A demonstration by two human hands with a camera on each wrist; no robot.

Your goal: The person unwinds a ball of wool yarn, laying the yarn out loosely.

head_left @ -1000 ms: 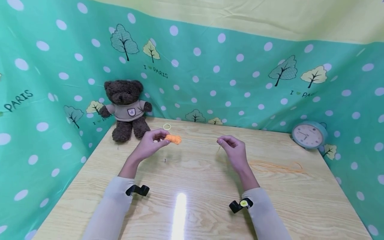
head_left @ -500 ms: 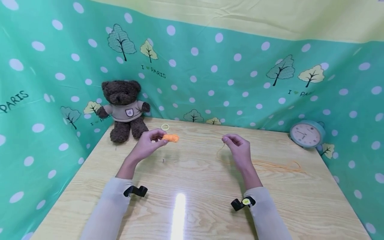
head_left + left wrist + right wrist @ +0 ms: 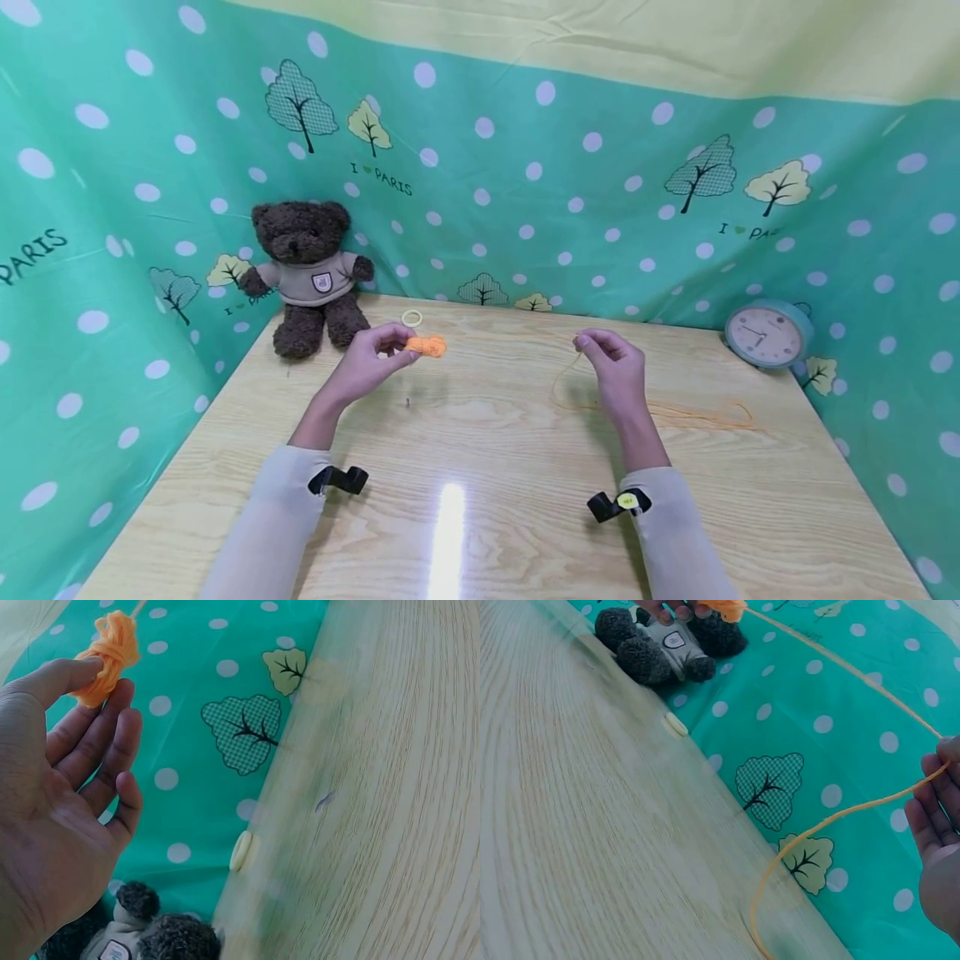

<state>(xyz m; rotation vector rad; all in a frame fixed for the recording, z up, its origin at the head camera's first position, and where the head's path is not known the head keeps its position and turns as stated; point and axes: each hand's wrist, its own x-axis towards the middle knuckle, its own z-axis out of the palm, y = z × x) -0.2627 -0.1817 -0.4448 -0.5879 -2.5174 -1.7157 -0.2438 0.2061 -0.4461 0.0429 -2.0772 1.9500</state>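
An orange yarn bundle (image 3: 427,346), wound round its middle, is pinched between the thumb and fingers of my left hand (image 3: 369,360). In the left wrist view the bundle (image 3: 111,658) sits at the fingertips, above the open palm. My right hand (image 3: 617,373) pinches the yarn strand off to the right, in the air over the table. From the bundle the strand (image 3: 840,661) runs taut to the right fingertips in the right wrist view. Past those fingers it hangs in a slack curve (image 3: 810,831). More loose yarn (image 3: 697,417) lies on the table right of my right wrist.
A brown teddy bear (image 3: 307,275) in a grey top sits at the back left. Near it lies a pale yellow ring (image 3: 412,318). A blue alarm clock (image 3: 767,334) stands at the back right of the wooden table (image 3: 510,500). Green dotted cloth (image 3: 525,208) hangs behind.
My right hand has moved to the right, away from the left, with the strand drawn longer between them. The left hand keeps its hold on the yarn bundle, nearly still.
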